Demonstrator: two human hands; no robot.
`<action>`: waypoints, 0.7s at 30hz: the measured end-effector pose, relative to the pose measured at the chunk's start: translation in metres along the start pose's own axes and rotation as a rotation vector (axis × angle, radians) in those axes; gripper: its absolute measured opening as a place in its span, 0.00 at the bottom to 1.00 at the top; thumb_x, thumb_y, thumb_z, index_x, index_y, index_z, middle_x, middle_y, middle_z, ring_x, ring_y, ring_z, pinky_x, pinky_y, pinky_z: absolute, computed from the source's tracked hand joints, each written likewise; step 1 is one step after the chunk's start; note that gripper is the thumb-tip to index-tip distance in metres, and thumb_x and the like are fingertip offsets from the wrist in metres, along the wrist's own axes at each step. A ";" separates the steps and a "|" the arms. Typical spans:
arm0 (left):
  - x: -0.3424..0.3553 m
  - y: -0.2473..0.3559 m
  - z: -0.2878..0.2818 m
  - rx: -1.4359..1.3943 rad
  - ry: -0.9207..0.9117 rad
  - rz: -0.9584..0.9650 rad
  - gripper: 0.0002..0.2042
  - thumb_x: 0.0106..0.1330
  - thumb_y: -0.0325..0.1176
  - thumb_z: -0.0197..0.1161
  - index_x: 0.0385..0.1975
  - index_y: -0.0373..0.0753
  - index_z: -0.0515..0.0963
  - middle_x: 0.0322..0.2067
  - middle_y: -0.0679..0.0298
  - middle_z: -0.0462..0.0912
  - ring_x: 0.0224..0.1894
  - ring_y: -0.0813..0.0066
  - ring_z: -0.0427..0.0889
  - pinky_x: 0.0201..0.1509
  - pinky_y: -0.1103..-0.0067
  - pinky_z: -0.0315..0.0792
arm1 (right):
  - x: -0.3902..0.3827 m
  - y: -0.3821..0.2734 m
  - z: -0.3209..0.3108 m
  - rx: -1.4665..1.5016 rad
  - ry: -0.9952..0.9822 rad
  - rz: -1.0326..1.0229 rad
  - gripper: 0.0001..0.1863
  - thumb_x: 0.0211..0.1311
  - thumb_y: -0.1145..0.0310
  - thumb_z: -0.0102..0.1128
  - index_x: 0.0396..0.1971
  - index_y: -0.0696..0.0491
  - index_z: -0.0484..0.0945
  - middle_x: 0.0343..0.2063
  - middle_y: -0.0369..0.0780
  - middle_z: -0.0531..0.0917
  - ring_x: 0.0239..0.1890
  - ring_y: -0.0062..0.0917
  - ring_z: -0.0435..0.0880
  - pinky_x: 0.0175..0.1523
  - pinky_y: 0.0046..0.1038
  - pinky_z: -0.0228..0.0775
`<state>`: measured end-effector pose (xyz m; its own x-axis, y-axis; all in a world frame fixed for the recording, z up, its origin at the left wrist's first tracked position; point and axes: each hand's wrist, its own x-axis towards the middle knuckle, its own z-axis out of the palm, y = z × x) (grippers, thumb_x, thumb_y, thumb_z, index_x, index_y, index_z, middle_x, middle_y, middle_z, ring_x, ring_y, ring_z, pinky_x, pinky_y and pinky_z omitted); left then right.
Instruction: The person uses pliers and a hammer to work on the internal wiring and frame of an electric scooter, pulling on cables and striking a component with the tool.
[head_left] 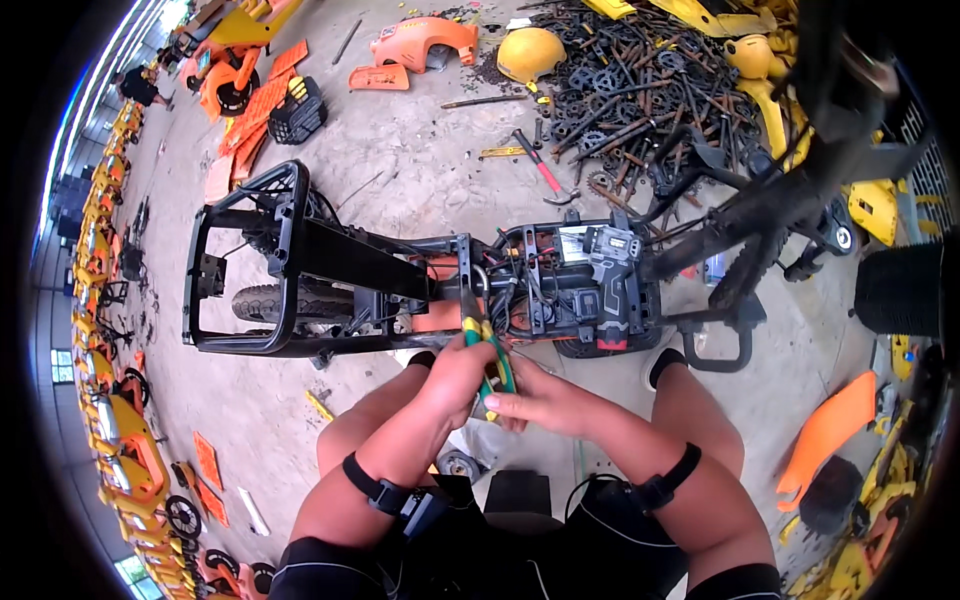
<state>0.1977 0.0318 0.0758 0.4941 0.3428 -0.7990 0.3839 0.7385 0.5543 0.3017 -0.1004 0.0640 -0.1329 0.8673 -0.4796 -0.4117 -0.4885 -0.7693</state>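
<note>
Both hands meet over the middle of a black scooter frame [385,262], which lies across the floor in front of me. A pair of pliers [507,372] with green and yellow handles is between them, its jaws pointing away from me into the frame. My left hand [460,378] grips the left side of the handles. On the other side, my right hand [538,398] is closed round the right handle. Dark cables [515,290] run through the frame beside the jaws; what the jaws touch is too small to tell. A cordless power tool [610,255] rests on the frame's right part.
A red-handled hammer [540,168] lies beyond the frame, near a heap of rusty metal parts [640,110]. Orange panels [265,110] and a yellow rounded shell [531,55] are farther back. An orange curved panel [828,435] lies at right. Yellow scooters [130,450] line the left.
</note>
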 end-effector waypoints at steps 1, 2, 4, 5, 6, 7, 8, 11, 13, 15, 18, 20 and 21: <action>0.010 -0.002 -0.001 0.068 -0.022 0.001 0.12 0.63 0.29 0.57 0.44 0.30 0.71 0.34 0.56 0.78 0.36 0.67 0.78 0.39 0.71 0.73 | 0.001 0.003 -0.002 -0.037 0.008 0.047 0.39 0.64 0.46 0.61 0.60 0.61 0.59 0.38 0.40 0.78 0.36 0.20 0.78 0.39 0.24 0.72; 0.018 -0.005 0.000 0.159 0.007 -0.035 0.13 0.64 0.29 0.58 0.44 0.30 0.71 0.34 0.56 0.78 0.36 0.67 0.78 0.39 0.70 0.73 | 0.000 0.005 -0.008 0.020 0.020 0.018 0.38 0.65 0.47 0.60 0.61 0.61 0.59 0.39 0.40 0.79 0.37 0.20 0.78 0.39 0.24 0.72; 0.033 -0.006 0.004 0.237 -0.012 -0.013 0.13 0.63 0.26 0.55 0.46 0.29 0.72 0.38 0.57 0.78 0.40 0.67 0.78 0.43 0.71 0.74 | -0.002 0.008 -0.021 0.085 0.073 0.067 0.38 0.66 0.48 0.60 0.62 0.62 0.59 0.41 0.41 0.79 0.38 0.20 0.78 0.41 0.24 0.72; 0.038 -0.005 0.005 0.268 -0.041 0.026 0.14 0.62 0.26 0.55 0.47 0.30 0.71 0.38 0.57 0.78 0.40 0.68 0.78 0.43 0.72 0.74 | -0.003 0.008 -0.027 0.090 0.156 0.082 0.37 0.66 0.50 0.60 0.63 0.60 0.61 0.42 0.41 0.80 0.38 0.21 0.79 0.42 0.25 0.73; 0.041 -0.003 0.005 0.321 -0.051 0.055 0.15 0.62 0.26 0.55 0.48 0.31 0.71 0.38 0.58 0.78 0.39 0.69 0.78 0.43 0.72 0.74 | -0.003 0.008 -0.034 0.021 0.200 0.092 0.36 0.66 0.50 0.61 0.64 0.60 0.62 0.42 0.41 0.80 0.38 0.21 0.79 0.43 0.26 0.73; 0.043 0.001 0.004 0.335 -0.059 0.014 0.16 0.61 0.27 0.56 0.50 0.32 0.71 0.38 0.58 0.78 0.39 0.70 0.77 0.43 0.74 0.73 | -0.003 0.007 -0.039 -0.043 0.241 0.089 0.35 0.66 0.51 0.61 0.64 0.59 0.62 0.42 0.41 0.80 0.38 0.21 0.80 0.43 0.26 0.73; 0.045 0.005 0.004 0.389 -0.047 0.013 0.17 0.61 0.27 0.57 0.50 0.32 0.71 0.38 0.58 0.78 0.39 0.70 0.77 0.43 0.74 0.73 | -0.003 0.006 -0.046 -0.091 0.255 0.031 0.35 0.66 0.52 0.61 0.64 0.59 0.63 0.42 0.41 0.80 0.38 0.21 0.80 0.44 0.27 0.74; 0.050 0.018 0.005 0.591 -0.013 0.015 0.22 0.61 0.30 0.58 0.55 0.31 0.68 0.38 0.58 0.77 0.38 0.70 0.76 0.43 0.75 0.72 | -0.004 -0.001 -0.064 -0.503 0.543 0.044 0.25 0.62 0.58 0.63 0.54 0.59 0.73 0.41 0.45 0.81 0.38 0.27 0.81 0.45 0.29 0.74; 0.055 0.023 0.007 0.657 0.001 0.034 0.24 0.60 0.33 0.59 0.55 0.28 0.66 0.44 0.47 0.77 0.45 0.58 0.79 0.48 0.70 0.72 | -0.003 -0.005 -0.080 -0.691 0.742 0.067 0.23 0.60 0.60 0.64 0.50 0.59 0.75 0.41 0.47 0.80 0.39 0.32 0.81 0.46 0.31 0.74; 0.060 0.028 0.008 0.702 0.009 0.054 0.26 0.60 0.34 0.59 0.56 0.27 0.65 0.46 0.44 0.77 0.47 0.55 0.80 0.49 0.69 0.73 | -0.001 -0.010 -0.098 -0.866 0.992 0.120 0.21 0.58 0.61 0.65 0.47 0.59 0.77 0.41 0.48 0.80 0.40 0.37 0.81 0.47 0.33 0.73; 0.066 0.037 0.011 0.764 0.006 0.090 0.28 0.61 0.33 0.59 0.60 0.29 0.63 0.44 0.53 0.77 0.43 0.67 0.78 0.45 0.74 0.72 | 0.005 -0.020 -0.121 -0.984 1.075 0.364 0.24 0.58 0.53 0.63 0.44 0.60 0.77 0.43 0.50 0.80 0.47 0.43 0.81 0.51 0.39 0.73; 0.072 0.042 0.013 0.752 -0.066 0.069 0.30 0.59 0.35 0.60 0.60 0.27 0.62 0.49 0.45 0.74 0.49 0.58 0.76 0.51 0.70 0.71 | 0.013 -0.022 -0.128 -1.017 1.024 0.484 0.29 0.57 0.49 0.64 0.44 0.62 0.76 0.43 0.52 0.80 0.49 0.44 0.80 0.52 0.41 0.73; 0.075 0.044 0.016 0.780 -0.085 0.062 0.31 0.58 0.36 0.60 0.59 0.26 0.61 0.52 0.41 0.71 0.54 0.51 0.74 0.56 0.67 0.70 | 0.019 -0.021 -0.132 -1.040 0.996 0.517 0.31 0.56 0.47 0.65 0.45 0.63 0.75 0.43 0.52 0.80 0.50 0.45 0.80 0.53 0.41 0.73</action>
<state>0.2639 0.0805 0.0441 0.5782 0.3016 -0.7581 0.7748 0.0883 0.6261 0.4265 -0.0867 0.0153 0.7567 0.3795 -0.5324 0.3395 -0.9240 -0.1760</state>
